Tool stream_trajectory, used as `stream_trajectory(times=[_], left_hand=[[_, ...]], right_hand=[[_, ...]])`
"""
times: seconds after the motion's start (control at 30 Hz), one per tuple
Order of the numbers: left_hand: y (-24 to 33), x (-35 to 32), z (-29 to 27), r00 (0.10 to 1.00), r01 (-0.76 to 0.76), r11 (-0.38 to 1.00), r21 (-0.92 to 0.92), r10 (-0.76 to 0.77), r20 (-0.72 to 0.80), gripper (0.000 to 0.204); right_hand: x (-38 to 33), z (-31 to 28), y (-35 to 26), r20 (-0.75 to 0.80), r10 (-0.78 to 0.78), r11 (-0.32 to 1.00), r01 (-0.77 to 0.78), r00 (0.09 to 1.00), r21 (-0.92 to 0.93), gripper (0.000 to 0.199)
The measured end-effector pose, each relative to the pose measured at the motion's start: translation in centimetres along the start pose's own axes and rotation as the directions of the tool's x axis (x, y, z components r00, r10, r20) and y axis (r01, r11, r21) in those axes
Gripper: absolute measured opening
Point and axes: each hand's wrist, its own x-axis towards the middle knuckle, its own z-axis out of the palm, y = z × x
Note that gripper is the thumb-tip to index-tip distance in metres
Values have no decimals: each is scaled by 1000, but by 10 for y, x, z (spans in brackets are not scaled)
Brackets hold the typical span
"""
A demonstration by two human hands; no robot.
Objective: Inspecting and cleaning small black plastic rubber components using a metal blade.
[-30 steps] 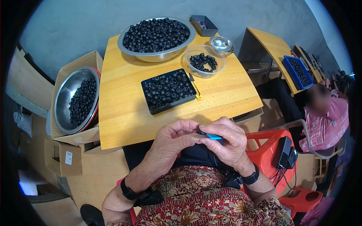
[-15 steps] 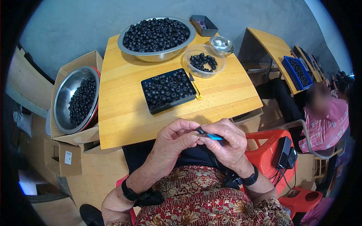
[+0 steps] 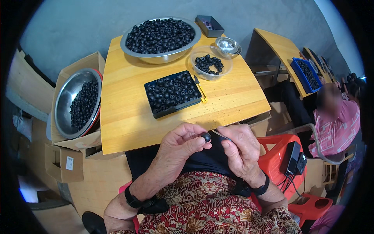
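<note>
Hands together over the lap, near edge of the wooden table (image 3: 128, 124). Left hand (image 3: 183, 146) curled, fingertips pinching a small black bead (image 3: 206, 137). Right hand (image 3: 241, 150) closed around a thin metal tool (image 3: 220, 135), tip just beside the bead. Black tray (image 3: 173, 93) of beads sits mid-table, big steel bowl (image 3: 159, 37) at far edge, clear bowl (image 3: 210, 62) right of it.

The blue tool has gone from sight — the left hand (image 3: 183, 142) now pinches a black bead (image 3: 206, 137) at its fingertips.
</note>
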Motion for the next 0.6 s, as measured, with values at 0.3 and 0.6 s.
stream_trajectory(times=[0.3,0.6], left_hand=[[-3,-1,-4,999,34,996,-85,-33,8,22],[-4,1,-9,996,56,991,-123,-47,74,17]], right_hand=[[-5,2,5,80,-218,953,230,973,-199,39],[-7,3,9,97,-258,920,275,961,-280,42]])
